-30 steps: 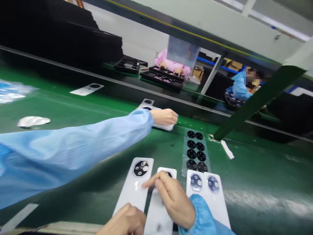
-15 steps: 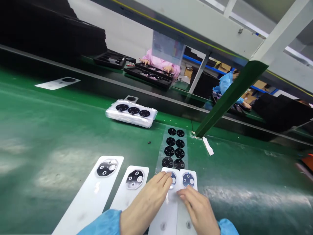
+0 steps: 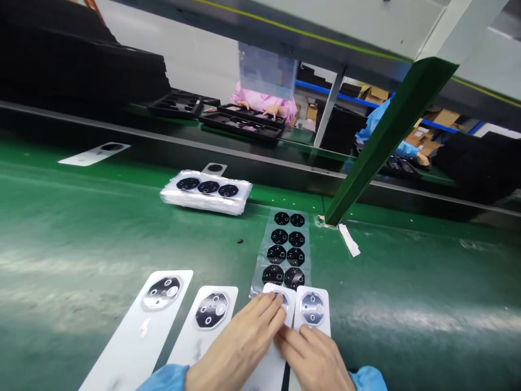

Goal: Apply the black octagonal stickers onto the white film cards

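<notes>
I've got the 3rd phone back panel from L flat on the green bench, cam window partly hidden under my L hand. L fingers are nearly straight, side by side, tips over the window; thumb's out of sight, so can't tell if they pinch anything. My R hand is right alongside: fingers slightly bent, close together, foremost tips by the L ones; can't tell if it grips. It hides the lower part of the far-R back panel, set just beside. To the L, 2 more, spaced apart: 2nd back panel, then far-L back panel, both w/ octagonal windows.

Just beyond: clear decal sheet, 8 blk octagons, 2 cols x 4 rows. Farther back, L: plastic-wrapped stack w/ 3 octagons on top. White strip lies R, near the green post. Across the line, co-worker w/ pink sleeves, hands at blk trays.
</notes>
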Tool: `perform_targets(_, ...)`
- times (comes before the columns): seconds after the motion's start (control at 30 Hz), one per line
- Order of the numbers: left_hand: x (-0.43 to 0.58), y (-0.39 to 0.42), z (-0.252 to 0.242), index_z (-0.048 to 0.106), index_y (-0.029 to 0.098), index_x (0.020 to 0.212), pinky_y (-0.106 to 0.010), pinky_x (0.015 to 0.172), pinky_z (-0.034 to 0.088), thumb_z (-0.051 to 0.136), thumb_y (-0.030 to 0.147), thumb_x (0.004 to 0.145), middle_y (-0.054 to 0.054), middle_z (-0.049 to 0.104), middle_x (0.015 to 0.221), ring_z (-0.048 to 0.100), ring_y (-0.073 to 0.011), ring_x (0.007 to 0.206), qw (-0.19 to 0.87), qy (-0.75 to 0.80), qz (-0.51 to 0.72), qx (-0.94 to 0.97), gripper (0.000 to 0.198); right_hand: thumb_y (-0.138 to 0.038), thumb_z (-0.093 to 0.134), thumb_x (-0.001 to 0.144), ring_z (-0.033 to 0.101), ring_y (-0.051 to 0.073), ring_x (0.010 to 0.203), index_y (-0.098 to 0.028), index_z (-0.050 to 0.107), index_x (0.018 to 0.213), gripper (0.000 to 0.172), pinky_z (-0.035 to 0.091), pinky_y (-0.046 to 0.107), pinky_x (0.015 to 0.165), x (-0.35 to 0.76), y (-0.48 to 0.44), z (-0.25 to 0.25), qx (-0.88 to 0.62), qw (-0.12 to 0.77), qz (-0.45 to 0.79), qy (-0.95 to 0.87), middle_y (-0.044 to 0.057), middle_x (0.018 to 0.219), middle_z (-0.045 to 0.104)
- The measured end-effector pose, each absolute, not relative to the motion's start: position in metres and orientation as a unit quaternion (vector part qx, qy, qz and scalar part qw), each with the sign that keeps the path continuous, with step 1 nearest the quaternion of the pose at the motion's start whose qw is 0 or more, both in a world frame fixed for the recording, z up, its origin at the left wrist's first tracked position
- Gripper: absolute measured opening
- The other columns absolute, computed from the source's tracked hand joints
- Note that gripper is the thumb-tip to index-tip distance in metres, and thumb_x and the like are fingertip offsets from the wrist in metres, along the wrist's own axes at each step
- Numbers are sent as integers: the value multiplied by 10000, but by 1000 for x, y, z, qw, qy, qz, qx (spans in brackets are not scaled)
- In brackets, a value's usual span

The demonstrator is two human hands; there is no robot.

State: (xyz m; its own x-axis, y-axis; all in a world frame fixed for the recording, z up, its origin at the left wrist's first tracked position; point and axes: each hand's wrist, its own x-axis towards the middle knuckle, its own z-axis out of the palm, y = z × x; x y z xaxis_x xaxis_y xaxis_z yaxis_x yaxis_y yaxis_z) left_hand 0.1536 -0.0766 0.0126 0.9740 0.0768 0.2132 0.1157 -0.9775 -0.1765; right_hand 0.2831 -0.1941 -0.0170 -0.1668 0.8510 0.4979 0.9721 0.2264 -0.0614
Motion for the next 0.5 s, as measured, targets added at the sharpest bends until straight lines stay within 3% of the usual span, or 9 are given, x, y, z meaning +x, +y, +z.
perform_targets(0.07, 155, -72, 12, 569, 116, 1037, -391, 891, 471, 333, -60, 738, -116, 632, 1113, 580, -253, 1039, 42, -49, -107, -992, 419, -163, 134, 999, 514, 158, 581, -134, 657, 934, 528, 437, 283, 512, 283, -194, -17, -608, 217, -143, -750, 61, 888, 709)
perform_targets(0.23, 170, -46, 10, 515, 175, 906, -312, 696, 480, 329, -45, 807, -36, 593, 865, 548, -178, 776, -243, -105, -127, -956, 305, -152, 156, 994, 508, 165, 592, -120, 658, 961, 504, 429, 291, 506, 283, -195, -13, -605, 197, -157, -755, 70, 997, 711)
perform_targets(0.5, 196, -36, 10, 430, 183, 791, -273, 632, 405, 358, -65, 792, -7, 507, 771, 457, -164, 718, -274, -113, -114, -948, 258, -144, 179, 993, 521, 166, 609, -116, 658, 973, 480, 418, 289, 509, 283, -196, -12, -606, 199, -153, -755, 69, 1021, 713)
